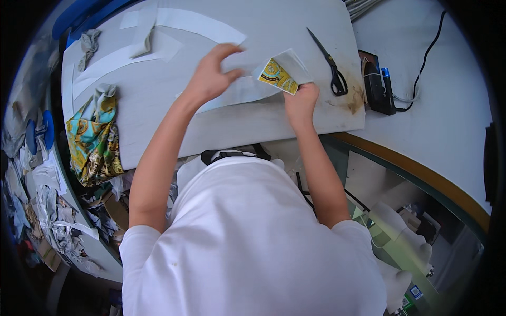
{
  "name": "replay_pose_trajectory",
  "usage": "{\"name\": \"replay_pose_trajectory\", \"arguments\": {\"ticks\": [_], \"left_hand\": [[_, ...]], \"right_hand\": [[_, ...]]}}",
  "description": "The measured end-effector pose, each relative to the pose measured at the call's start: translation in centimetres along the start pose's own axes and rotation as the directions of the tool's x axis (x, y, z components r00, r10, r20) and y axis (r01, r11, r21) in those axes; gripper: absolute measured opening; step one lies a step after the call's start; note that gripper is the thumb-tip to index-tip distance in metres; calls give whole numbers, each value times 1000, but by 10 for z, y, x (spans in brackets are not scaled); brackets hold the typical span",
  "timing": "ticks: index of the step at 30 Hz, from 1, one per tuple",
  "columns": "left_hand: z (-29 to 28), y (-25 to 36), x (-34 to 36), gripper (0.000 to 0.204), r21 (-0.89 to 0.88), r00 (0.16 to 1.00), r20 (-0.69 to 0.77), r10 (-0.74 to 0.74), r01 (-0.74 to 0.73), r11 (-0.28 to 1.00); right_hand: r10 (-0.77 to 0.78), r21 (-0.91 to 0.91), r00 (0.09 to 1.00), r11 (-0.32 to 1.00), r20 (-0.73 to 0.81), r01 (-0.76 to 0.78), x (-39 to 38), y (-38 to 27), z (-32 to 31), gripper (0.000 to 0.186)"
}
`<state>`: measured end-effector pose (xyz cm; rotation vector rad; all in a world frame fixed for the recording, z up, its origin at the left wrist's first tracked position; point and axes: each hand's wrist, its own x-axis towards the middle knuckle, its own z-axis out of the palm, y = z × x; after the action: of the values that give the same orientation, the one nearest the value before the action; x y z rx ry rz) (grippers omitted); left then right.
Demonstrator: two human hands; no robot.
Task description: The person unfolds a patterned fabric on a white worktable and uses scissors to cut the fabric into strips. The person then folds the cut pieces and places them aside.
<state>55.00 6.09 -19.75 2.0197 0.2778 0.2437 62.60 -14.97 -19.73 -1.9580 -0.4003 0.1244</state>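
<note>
My right hand (302, 108) grips a small folded piece of patterned fabric (278, 77) at its lower corner. Yellow and turquoise swirls show on one face of the piece; the other side is white. To its left, my left hand (212, 75) is raised over the padded table with thumb and fingers apart, slightly blurred, holding nothing. Beneath and between the hands lies a pale curved strip (237, 96), partly covered by my left hand. Black-handled scissors (334, 71) rest right of the fabric piece, blades pointing away from me.
White curved strips (195, 23) lie across the far left of the padded table (174, 121). A bunched patterned cloth (95, 137) hangs over its left edge, near a grey scrap (88, 47). At right stands a black iron (375, 87) with a cord. Fabric scraps (58, 210) pile at lower left.
</note>
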Motion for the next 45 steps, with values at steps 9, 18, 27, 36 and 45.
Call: {"name": "replay_pose_trajectory", "arguments": {"ticks": [9,18,27,36,45], "left_hand": [[3,-110,-103,38,510,837,-499,-225,494,704],[4,-114,-101,37,442,723,-578,-378,667,600],[-2,-98,-95,23,207,728,-531,-434,608,767],[-31,-87,-107,18,70,647,-675,-355,535,842],[-31,-126,-119,21,121,611,-699,-372,614,780]], "right_hand": [[428,288,904,864,11,-413,25,128,-41,26],[397,314,918,872,0,-377,11,161,-83,26],[195,-331,980,922,-49,-200,14,151,-90,24],[74,-194,997,978,-19,-76,38,139,-61,25],[51,-516,996,856,73,-6,51,127,-20,28]]}}
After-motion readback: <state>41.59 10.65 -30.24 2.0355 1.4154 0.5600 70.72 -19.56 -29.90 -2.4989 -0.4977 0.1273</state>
